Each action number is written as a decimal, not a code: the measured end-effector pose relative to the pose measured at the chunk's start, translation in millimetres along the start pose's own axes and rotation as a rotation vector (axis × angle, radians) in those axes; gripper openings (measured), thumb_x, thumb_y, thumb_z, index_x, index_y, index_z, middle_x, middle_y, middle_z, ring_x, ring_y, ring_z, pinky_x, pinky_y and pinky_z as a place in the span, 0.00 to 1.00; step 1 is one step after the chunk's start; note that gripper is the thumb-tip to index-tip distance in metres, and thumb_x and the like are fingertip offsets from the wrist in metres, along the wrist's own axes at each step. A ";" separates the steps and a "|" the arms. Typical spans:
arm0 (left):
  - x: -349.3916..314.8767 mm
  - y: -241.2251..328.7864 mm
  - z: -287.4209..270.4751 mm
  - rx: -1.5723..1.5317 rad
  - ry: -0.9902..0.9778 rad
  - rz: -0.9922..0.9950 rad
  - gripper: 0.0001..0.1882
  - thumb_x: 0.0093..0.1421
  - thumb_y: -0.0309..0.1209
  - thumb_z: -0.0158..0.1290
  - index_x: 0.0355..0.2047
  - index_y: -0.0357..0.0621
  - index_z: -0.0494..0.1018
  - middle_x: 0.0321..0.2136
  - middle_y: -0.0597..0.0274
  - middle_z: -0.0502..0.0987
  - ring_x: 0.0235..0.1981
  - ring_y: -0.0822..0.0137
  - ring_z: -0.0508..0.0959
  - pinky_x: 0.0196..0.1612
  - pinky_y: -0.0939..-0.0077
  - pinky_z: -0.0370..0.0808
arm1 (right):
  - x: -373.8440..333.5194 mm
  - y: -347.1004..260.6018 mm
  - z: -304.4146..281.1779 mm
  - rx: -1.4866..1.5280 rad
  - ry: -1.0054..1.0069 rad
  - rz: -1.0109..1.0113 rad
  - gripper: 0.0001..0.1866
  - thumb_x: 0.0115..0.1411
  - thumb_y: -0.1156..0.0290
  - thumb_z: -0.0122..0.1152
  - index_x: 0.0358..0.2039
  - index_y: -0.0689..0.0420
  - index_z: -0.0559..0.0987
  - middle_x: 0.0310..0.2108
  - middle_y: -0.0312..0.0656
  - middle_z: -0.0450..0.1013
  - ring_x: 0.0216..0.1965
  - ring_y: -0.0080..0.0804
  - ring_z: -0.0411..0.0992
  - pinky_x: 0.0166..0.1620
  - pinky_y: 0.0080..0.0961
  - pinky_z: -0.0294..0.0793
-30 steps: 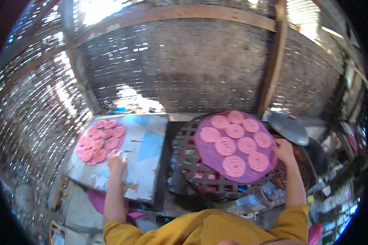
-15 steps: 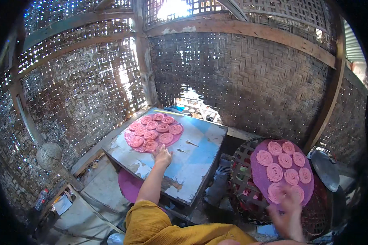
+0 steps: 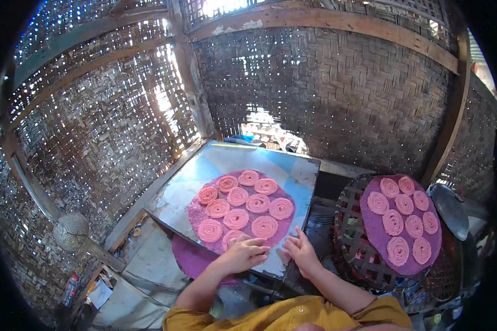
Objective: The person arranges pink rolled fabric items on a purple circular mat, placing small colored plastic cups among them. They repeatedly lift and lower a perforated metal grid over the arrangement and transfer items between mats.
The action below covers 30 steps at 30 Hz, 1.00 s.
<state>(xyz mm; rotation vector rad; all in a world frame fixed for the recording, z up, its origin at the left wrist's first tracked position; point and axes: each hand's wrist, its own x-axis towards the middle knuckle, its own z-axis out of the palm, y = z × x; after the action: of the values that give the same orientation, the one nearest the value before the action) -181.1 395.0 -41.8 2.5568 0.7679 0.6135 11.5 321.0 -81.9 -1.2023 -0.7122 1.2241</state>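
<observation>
A round purple sheet (image 3: 247, 197) bearing several pink coiled spirals of strands lies at the front of the worn blue-and-white table (image 3: 215, 157). Over the sheet's near edge is my left hand (image 3: 243, 255), its fingers stretched to the right, partly covering the nearest spiral (image 3: 233, 237). My right hand (image 3: 302, 255) hovers by the table's near right corner, just off the sheet, with fingers bent but apart. Neither hand visibly holds anything. To the right, a second purple sheet (image 3: 380, 227) with several pink spirals rests tilted on a dark woven basket (image 3: 350, 243).
Another purple round (image 3: 190, 256) shows below the table's front left edge. A grey metal lid (image 3: 450, 211) leans beyond the basket. Woven bamboo walls (image 3: 337, 99) close in behind and at left, where a woven ball-like thing (image 3: 72, 230) hangs near a plastic bottle (image 3: 70, 289).
The sheet of spirals on the table has come nearer, toward its front edge. My right hand has left the right-hand sheet and moved left to the table. My view has shifted slightly.
</observation>
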 end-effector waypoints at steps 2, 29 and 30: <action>7.0 -24.7 -27.8 -0.141 0.077 0.039 0.11 0.50 0.34 0.51 0.31 0.42 0.75 0.36 0.54 0.74 0.39 0.59 0.73 0.44 0.61 0.66 | 8.4 -5.5 9.6 0.040 0.071 0.067 0.34 0.56 0.73 0.52 0.59 0.57 0.46 0.46 0.44 0.62 0.43 0.28 0.65 0.42 0.25 0.68; 62.0 -217.1 -127.6 -0.263 0.559 -0.639 0.16 0.47 0.38 0.56 0.28 0.34 0.76 0.15 0.66 0.71 0.14 0.77 0.64 0.16 0.82 0.59 | 55.0 -54.1 39.2 -0.629 0.255 -0.357 0.29 0.40 0.74 0.50 0.48 0.57 0.69 0.47 0.51 0.66 0.45 0.41 0.68 0.45 0.26 0.67; 62.5 -203.2 -139.4 -0.318 0.544 -0.683 0.14 0.48 0.36 0.55 0.28 0.35 0.76 0.15 0.66 0.70 0.15 0.78 0.64 0.18 0.83 0.60 | 48.9 -63.0 40.1 -0.619 0.203 -0.338 0.32 0.38 0.77 0.50 0.50 0.57 0.67 0.50 0.51 0.63 0.48 0.37 0.66 0.47 0.21 0.66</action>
<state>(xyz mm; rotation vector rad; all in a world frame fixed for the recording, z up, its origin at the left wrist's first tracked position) -289.6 622.3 -7.5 1.6794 1.4871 1.0842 7.1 385.3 -20.2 -1.5986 -1.1331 0.5977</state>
